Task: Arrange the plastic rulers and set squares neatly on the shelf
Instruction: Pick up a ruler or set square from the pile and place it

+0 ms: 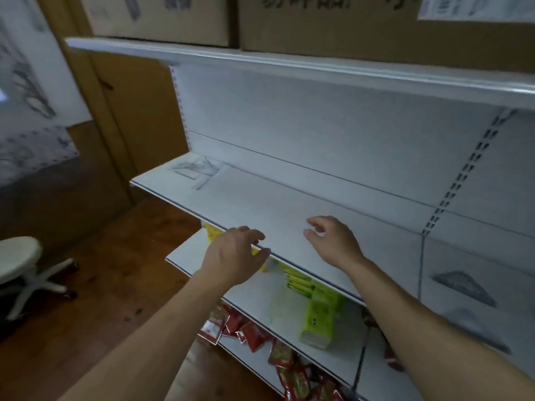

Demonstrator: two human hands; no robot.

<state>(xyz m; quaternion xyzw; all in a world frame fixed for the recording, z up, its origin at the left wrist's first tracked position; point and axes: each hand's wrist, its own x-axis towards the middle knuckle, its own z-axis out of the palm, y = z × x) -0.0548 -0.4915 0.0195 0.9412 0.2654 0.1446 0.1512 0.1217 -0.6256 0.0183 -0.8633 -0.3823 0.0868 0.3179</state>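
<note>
Hovering over shelf (260, 198) — left hand (237, 253), right hand (333, 241) loosely curled.

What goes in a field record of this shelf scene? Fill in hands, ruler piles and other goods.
left hand: loosely curled at the middle shelf front edge, nothing visibly held
right hand: loosely curled over that shelf, nothing visibly held
left pile: clear rulers or set squares, blurred, far left of shelf
right pile: triangular set squares, next bay right
below: yellow-green packs, then red packets
top: cardboard boxes
</note>
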